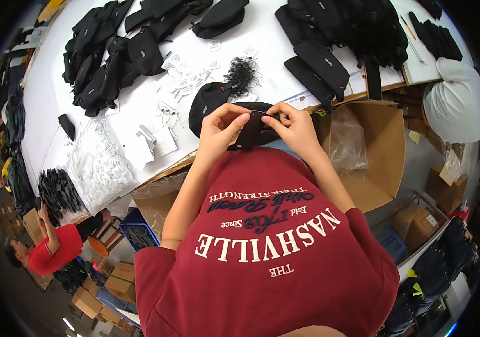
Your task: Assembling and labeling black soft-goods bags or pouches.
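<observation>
Fingers point(244, 118) of the left hand point(220, 128) pinch a small dark flat piece point(255, 124) near its top, on one side. From where I stand, the right hand point(298, 129) has its thumb and first finger closed at the same top end, on the other side. I cannot tell if they hold the piece itself or something thin beside it.

So the piece sits right between the two sets of fingers, and neither hand is clearly nearer. Its long way runs from the fingertips down toward the person's tummy, leaning a bit to the left. What matters most, I think, is the tiny gap between the two pinches, up at that top edge.

Both hands are up in front of the chest, with the thumbs pointing in at each other. Both arms reach forward, wrists apart, so the arms make a kind of tent.

Just past the left fingers, a black pouch point(199, 108) lies at the edge of the white counter point(276, 62). Straight ahead of the fingers is a tangle of black strings point(241, 77). Ahead and to the left of them are loose white tags point(183, 74).
</observation>
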Demonstrator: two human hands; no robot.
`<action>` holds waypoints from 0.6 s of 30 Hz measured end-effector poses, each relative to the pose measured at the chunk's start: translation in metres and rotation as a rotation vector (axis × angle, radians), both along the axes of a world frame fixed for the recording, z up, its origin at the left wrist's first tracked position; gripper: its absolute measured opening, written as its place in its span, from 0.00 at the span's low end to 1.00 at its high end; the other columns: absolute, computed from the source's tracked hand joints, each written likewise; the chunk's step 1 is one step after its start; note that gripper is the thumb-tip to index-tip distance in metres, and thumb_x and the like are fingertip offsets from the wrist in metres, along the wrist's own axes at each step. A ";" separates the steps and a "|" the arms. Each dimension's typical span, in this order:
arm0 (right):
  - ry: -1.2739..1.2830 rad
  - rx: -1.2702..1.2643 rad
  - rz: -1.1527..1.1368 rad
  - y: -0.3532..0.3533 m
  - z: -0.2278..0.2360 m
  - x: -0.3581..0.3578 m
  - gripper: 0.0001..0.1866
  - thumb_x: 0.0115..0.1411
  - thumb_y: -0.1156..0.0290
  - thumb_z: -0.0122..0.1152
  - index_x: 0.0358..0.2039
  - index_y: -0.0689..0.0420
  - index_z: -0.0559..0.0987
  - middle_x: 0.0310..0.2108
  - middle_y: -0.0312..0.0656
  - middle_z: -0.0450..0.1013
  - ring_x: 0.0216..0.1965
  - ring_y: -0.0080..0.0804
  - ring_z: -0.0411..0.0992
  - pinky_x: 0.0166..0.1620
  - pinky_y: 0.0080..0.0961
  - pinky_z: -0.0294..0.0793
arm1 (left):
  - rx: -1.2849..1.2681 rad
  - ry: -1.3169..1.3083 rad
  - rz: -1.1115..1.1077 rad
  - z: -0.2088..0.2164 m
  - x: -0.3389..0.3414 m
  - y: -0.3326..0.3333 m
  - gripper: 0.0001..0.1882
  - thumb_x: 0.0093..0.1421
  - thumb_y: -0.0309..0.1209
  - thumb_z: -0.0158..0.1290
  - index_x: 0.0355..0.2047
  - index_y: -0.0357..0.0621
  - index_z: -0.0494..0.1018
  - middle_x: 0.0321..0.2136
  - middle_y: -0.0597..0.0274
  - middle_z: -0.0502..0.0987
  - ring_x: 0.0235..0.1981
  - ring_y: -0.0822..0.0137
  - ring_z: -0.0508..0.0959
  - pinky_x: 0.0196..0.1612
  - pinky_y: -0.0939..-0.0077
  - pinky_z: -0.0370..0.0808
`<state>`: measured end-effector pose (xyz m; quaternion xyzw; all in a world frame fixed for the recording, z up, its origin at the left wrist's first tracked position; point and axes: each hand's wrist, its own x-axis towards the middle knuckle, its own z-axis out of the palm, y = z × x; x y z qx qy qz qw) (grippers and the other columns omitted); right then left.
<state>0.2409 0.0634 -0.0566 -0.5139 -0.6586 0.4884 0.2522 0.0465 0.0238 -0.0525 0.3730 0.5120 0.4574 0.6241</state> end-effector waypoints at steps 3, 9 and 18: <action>0.026 0.004 -0.053 -0.003 -0.004 0.012 0.11 0.53 0.64 0.64 0.30 0.58 0.76 0.10 0.32 0.53 0.13 0.20 0.50 0.19 0.22 0.51 | -0.022 0.029 0.019 -0.002 0.013 0.004 0.06 0.59 0.26 0.54 0.36 0.37 0.74 0.31 0.66 0.77 0.32 0.79 0.74 0.36 0.86 0.70; 0.170 0.126 -0.386 -0.001 0.000 0.053 0.10 0.57 0.68 0.61 0.37 0.58 0.75 0.12 0.29 0.52 0.15 0.14 0.49 0.19 0.15 0.49 | 0.350 0.381 0.016 0.003 0.053 0.023 0.05 0.57 0.24 0.54 0.32 0.34 0.74 0.28 0.61 0.76 0.30 0.73 0.76 0.35 0.82 0.71; 0.237 0.138 -0.287 -0.012 -0.007 0.076 0.09 0.53 0.67 0.64 0.33 0.57 0.80 0.22 0.43 0.75 0.19 0.22 0.70 0.24 0.19 0.69 | 0.424 0.418 -0.283 0.013 0.100 0.053 0.05 0.57 0.23 0.54 0.33 0.33 0.74 0.29 0.64 0.75 0.31 0.76 0.73 0.37 0.84 0.68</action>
